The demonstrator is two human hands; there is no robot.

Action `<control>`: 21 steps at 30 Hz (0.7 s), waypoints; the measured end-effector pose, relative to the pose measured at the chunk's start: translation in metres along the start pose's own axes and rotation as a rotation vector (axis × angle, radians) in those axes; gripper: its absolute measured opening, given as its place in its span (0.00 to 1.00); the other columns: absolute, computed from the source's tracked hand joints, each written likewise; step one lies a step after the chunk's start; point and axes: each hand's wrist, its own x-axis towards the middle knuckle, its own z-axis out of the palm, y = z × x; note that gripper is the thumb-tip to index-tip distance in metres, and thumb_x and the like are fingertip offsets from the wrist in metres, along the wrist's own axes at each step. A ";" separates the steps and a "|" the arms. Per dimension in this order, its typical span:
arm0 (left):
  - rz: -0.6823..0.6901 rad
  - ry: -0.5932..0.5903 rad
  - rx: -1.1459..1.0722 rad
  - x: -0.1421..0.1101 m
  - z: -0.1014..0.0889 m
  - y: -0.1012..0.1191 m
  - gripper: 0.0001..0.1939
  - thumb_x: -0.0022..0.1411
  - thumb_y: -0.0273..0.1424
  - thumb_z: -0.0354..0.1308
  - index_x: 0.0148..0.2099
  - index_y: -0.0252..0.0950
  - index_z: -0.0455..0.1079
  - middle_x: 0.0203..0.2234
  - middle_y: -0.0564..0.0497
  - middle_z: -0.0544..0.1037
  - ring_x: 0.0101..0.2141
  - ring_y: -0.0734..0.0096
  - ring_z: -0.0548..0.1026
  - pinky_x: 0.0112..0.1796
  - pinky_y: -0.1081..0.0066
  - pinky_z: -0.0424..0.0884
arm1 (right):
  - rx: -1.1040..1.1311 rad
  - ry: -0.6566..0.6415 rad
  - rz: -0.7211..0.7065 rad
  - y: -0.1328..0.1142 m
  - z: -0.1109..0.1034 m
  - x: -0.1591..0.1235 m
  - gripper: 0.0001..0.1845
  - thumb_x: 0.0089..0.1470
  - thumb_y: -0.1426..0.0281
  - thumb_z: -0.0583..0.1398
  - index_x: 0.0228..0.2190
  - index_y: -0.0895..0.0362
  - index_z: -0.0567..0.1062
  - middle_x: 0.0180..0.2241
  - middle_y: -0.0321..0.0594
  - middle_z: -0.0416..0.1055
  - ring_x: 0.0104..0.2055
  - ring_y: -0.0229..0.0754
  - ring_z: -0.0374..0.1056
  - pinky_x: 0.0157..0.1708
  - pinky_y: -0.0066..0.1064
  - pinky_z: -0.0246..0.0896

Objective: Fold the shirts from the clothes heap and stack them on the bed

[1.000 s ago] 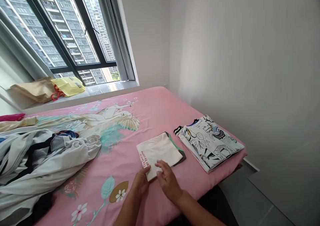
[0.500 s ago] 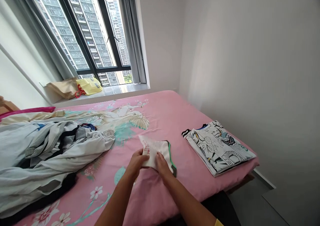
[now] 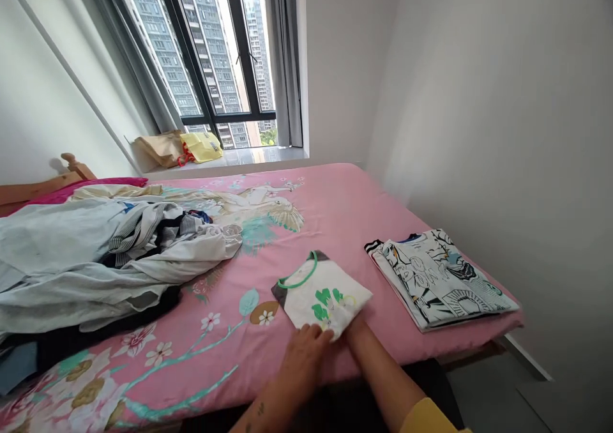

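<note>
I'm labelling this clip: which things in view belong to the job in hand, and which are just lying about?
Job:
folded white shirt with green neckline, at left hand and right hand
probably stack of folded white shirts, top black-printed
probably rumpled heap of white and striped clothes

Lying about:
crumpled brown paper bag
flat yellow bag

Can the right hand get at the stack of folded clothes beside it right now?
Probably yes: only pink sheet shows between the right hand and the folded clothes, though its fingers, hidden by the small folded shirt, may need freeing first.
</note>
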 end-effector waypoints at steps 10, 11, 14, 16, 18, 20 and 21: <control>-0.612 0.262 -1.063 -0.053 0.093 -0.037 0.20 0.51 0.46 0.59 0.41 0.36 0.71 0.32 0.47 0.77 0.34 0.62 0.73 0.31 0.68 0.69 | 0.971 -0.099 0.725 0.047 -0.082 -0.068 0.32 0.60 0.53 0.42 0.52 0.61 0.67 0.50 0.55 0.68 0.50 0.50 0.67 0.48 0.46 0.62; -0.671 0.253 -1.156 -0.048 0.092 -0.038 0.24 0.50 0.46 0.61 0.45 0.35 0.69 0.35 0.47 0.77 0.35 0.62 0.74 0.31 0.69 0.69 | 0.983 -0.108 0.787 0.047 -0.085 -0.064 0.28 0.58 0.54 0.47 0.49 0.61 0.68 0.48 0.54 0.70 0.47 0.49 0.69 0.46 0.45 0.64; -0.771 0.175 -1.427 -0.030 0.085 -0.040 0.27 0.49 0.43 0.63 0.49 0.33 0.67 0.39 0.45 0.77 0.36 0.66 0.76 0.35 0.71 0.70 | 0.848 -0.124 0.889 0.049 -0.086 -0.053 0.22 0.52 0.58 0.57 0.43 0.60 0.70 0.41 0.50 0.73 0.36 0.45 0.72 0.36 0.39 0.68; -0.788 0.114 -1.564 -0.021 0.078 -0.041 0.24 0.51 0.42 0.62 0.46 0.32 0.67 0.37 0.44 0.77 0.33 0.69 0.76 0.36 0.70 0.71 | 0.738 -0.136 0.889 0.051 -0.085 -0.047 0.21 0.50 0.57 0.59 0.41 0.59 0.71 0.37 0.47 0.74 0.33 0.43 0.71 0.30 0.35 0.69; -0.790 0.093 -1.655 -0.014 0.071 -0.040 0.21 0.52 0.40 0.62 0.45 0.31 0.66 0.37 0.42 0.78 0.32 0.68 0.77 0.36 0.69 0.72 | 0.682 -0.134 0.886 0.054 -0.083 -0.043 0.21 0.48 0.57 0.61 0.39 0.59 0.71 0.35 0.46 0.74 0.31 0.43 0.71 0.26 0.33 0.68; -0.795 0.117 -1.698 -0.007 0.066 -0.039 0.19 0.54 0.38 0.62 0.44 0.31 0.65 0.37 0.41 0.78 0.32 0.68 0.77 0.33 0.70 0.72 | 0.665 -0.121 0.894 0.056 -0.082 -0.041 0.20 0.46 0.59 0.62 0.38 0.59 0.71 0.33 0.45 0.74 0.31 0.44 0.71 0.24 0.33 0.68; -0.802 0.141 -1.698 -0.003 0.064 -0.038 0.18 0.54 0.37 0.61 0.44 0.31 0.65 0.36 0.42 0.78 0.31 0.69 0.77 0.31 0.72 0.72 | 0.657 -0.115 0.898 0.056 -0.081 -0.040 0.20 0.45 0.60 0.63 0.38 0.59 0.71 0.33 0.45 0.74 0.31 0.44 0.71 0.24 0.33 0.68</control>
